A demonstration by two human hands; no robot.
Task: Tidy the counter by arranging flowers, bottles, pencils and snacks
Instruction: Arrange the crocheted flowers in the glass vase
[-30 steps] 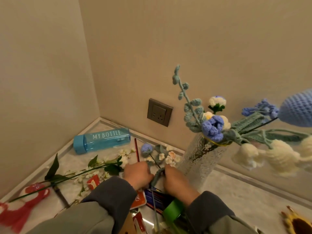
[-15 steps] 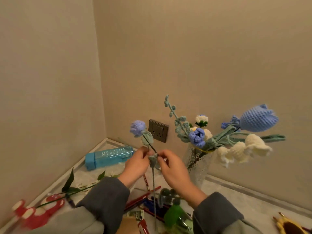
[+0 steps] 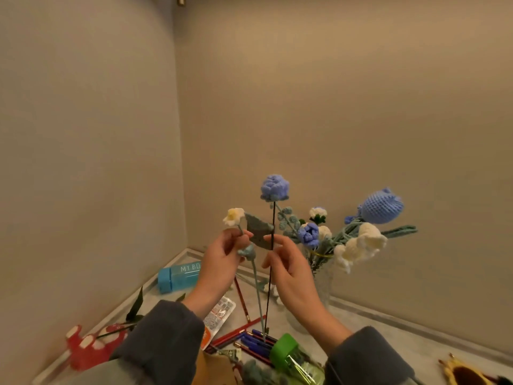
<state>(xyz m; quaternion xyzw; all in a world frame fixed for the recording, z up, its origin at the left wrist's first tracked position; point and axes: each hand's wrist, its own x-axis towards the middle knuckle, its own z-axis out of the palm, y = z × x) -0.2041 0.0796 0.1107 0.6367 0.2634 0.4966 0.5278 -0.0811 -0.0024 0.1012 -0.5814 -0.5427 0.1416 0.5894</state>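
My right hand [image 3: 288, 270] pinches the thin dark stem of a blue crochet rose [image 3: 274, 188], held upright above the counter. My left hand [image 3: 222, 262] grips the teal stem of a small white crochet flower [image 3: 234, 216]; a grey-green crochet leaf [image 3: 259, 230] sits between the two hands. Behind my right hand a glass vase [image 3: 323, 284] holds several blue and white crochet flowers [image 3: 381, 207]. A blue bottle [image 3: 177, 276] lies flat near the corner. Red and blue pencils [image 3: 249, 337] lie scattered below the hands.
A snack packet [image 3: 219, 315] lies under my left forearm. A red toy [image 3: 88, 348] and a leafy stem [image 3: 136, 307] rest at the left edge. A green-capped bottle [image 3: 286, 354] is at the bottom. A sunflower piece [image 3: 466, 375] is at bottom right. Walls close the corner.
Both hands have lifted two crochet flowers off the counter and raised them upright; the blue rose now stands higher and a white flower shows in my left hand. The view tilted upward.
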